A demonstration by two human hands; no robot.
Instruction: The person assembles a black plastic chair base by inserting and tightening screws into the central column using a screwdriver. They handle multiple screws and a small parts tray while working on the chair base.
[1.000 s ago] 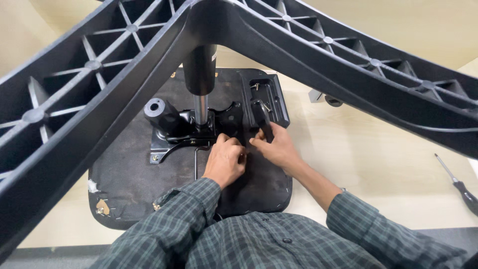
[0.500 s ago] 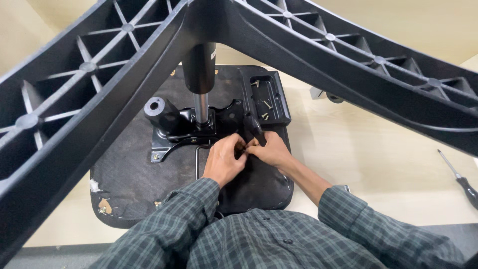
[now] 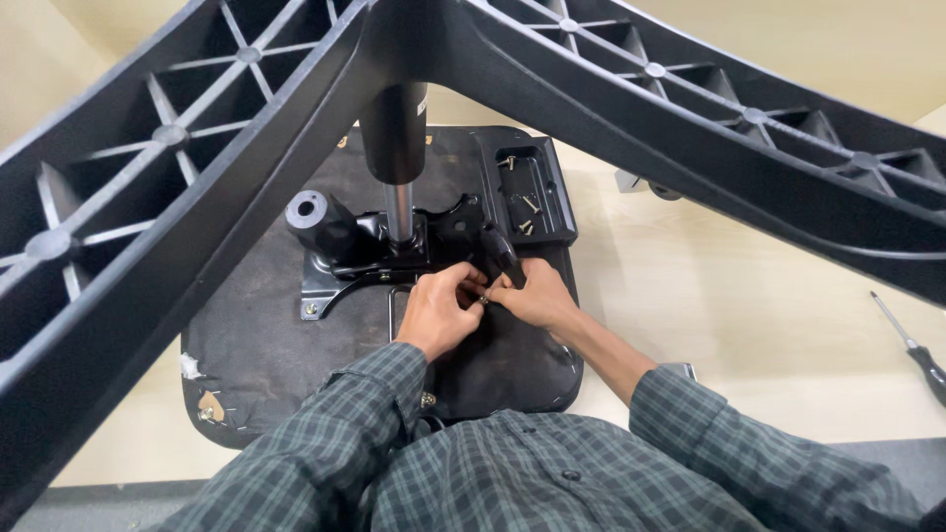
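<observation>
Now | both hands (image 3: 493,303) unmoved | fingers pinch small bolt (image 3: 484,299) under lever (image 3: 501,253)

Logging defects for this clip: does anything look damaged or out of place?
Yes. The seat underside has torn covering at its near-left corner, showing pale material and staples. A screwdriver lies alone on the floor at right.

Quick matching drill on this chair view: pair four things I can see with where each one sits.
Things:
1. screwdriver
2. loose screws
3. both hands
4. gas cylinder

Places:
A. in the recessed black tray on the seat underside
B. on the floor at the far right
C. rising from the mechanism plate into the star base hub
D. together at the plate's near right edge, by a black lever

Pairs: 1-B, 2-A, 3-D, 4-C
</observation>
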